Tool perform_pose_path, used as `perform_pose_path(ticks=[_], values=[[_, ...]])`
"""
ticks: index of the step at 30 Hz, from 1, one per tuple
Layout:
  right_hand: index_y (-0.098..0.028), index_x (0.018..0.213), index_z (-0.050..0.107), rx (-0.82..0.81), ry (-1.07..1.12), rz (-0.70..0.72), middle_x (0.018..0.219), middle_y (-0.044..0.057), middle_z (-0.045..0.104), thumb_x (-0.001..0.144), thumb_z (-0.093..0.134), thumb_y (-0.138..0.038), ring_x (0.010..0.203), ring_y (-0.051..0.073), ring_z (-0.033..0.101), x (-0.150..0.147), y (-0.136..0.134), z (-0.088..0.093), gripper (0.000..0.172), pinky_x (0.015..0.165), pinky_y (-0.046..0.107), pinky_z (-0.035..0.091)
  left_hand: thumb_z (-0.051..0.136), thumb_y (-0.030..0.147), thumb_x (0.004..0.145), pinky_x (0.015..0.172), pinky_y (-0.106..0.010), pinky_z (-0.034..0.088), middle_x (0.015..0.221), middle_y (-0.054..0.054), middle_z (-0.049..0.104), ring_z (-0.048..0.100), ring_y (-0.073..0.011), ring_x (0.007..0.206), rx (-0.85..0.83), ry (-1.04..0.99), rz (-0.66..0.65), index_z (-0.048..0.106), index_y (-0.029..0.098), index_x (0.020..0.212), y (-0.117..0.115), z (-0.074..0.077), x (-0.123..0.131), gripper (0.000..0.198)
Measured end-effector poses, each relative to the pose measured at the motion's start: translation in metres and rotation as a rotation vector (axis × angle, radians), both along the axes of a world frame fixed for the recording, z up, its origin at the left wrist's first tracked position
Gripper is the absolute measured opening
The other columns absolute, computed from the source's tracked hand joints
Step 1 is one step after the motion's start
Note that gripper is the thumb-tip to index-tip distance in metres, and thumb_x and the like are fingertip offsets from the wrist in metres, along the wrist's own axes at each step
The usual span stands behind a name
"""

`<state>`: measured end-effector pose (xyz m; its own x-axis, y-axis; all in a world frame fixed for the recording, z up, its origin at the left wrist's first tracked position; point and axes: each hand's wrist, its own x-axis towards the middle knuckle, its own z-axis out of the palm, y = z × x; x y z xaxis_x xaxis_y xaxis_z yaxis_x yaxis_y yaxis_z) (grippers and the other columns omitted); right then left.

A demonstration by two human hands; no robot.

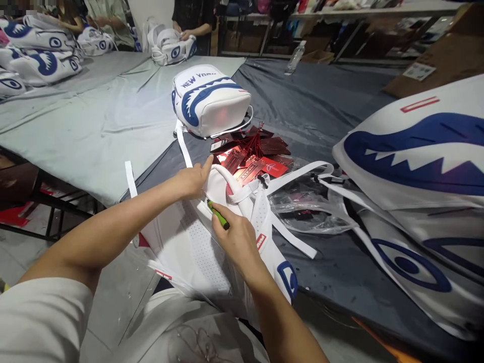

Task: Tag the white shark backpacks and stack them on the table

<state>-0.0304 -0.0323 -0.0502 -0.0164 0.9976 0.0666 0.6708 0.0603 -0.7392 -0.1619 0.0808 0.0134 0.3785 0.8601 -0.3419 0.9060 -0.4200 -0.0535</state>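
A white backpack (166, 232) with perforated padding and small red labels leans against my body at the table edge, its straps facing up. My left hand (192, 181) grips its upper edge near the top handle, with some fingertips hidden behind the fabric. In my right hand (238, 242) is a small tool with a green-and-black handle (219, 216); its tip meets the backpack by the strap base, and its exact kind is unclear. Just beyond the backpack lies a pile of red and dark hang tags (251, 159) with red cords.
Another white backpack with a blue shark mouth (212, 101) lies past the tags. Larger backpacks (419, 151) crowd the right side. Clear plastic bags (310, 206), a water bottle (296, 58) and a cardboard box (434, 55) are around. Across the table (94, 116), people stand by more backpacks (41, 55).
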Motion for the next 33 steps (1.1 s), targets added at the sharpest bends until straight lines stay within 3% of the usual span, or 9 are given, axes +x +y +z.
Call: perform_pose_path(ticks=[8, 14, 24, 28, 33], values=[[-0.023, 0.122, 0.071, -0.017, 0.021, -0.039, 0.103, 0.007, 0.077, 0.091, 0.05, -0.029, 0.084, 0.023, 0.072, 0.001, -0.003, 0.001, 0.038, 0.076, 0.031, 0.053, 0.06, 0.026, 0.082, 0.087, -0.035, 0.051, 0.137, -0.021, 0.052, 0.063, -0.0313, 0.114, 0.009, -0.049, -0.004, -0.003, 0.011, 0.158, 0.001, -0.003, -0.002, 0.1], [-0.022, 0.122, 0.071, -0.017, 0.061, -0.018, 0.11, 0.008, 0.076, 0.089, 0.052, -0.028, 0.099, 0.024, 0.071, -0.001, -0.002, 0.0, 0.038, 0.089, 0.033, 0.053, 0.061, 0.025, 0.082, 0.09, -0.037, 0.051, 0.134, -0.02, 0.053, 0.061, -0.0316, 0.117, 0.023, -0.095, -0.008, 0.0, 0.012, 0.158, 0.0, -0.005, -0.004, 0.098], [-0.022, 0.122, 0.071, -0.006, 0.027, -0.026, 0.108, 0.007, 0.076, 0.09, 0.05, -0.028, 0.093, 0.022, 0.072, -0.003, 0.0, 0.003, 0.038, 0.084, 0.03, 0.053, 0.065, 0.027, 0.081, 0.093, -0.037, 0.05, 0.136, -0.02, 0.051, 0.059, -0.0315, 0.12, 0.008, -0.103, 0.005, 0.002, 0.014, 0.157, -0.001, -0.004, -0.004, 0.099], [-0.025, 0.12, 0.072, -0.069, -0.105, 0.001, 0.101, 0.006, 0.078, 0.089, 0.053, -0.028, 0.087, 0.023, 0.073, 0.001, 0.001, 0.007, 0.037, 0.077, 0.031, 0.053, 0.065, 0.025, 0.081, 0.092, -0.035, 0.05, 0.137, -0.02, 0.05, 0.058, -0.0309, 0.12, -0.01, -0.117, 0.001, 0.002, 0.014, 0.157, -0.001, -0.004, -0.005, 0.099], [-0.022, 0.127, 0.068, -0.018, -0.15, 0.068, 0.107, 0.007, 0.077, 0.091, 0.05, -0.026, 0.087, 0.021, 0.072, 0.001, 0.003, 0.011, 0.04, 0.076, 0.029, 0.051, 0.066, 0.024, 0.08, 0.093, -0.036, 0.049, 0.137, -0.021, 0.05, 0.058, -0.0317, 0.12, -0.013, -0.137, -0.007, 0.003, 0.012, 0.157, 0.002, -0.007, -0.005, 0.1]])
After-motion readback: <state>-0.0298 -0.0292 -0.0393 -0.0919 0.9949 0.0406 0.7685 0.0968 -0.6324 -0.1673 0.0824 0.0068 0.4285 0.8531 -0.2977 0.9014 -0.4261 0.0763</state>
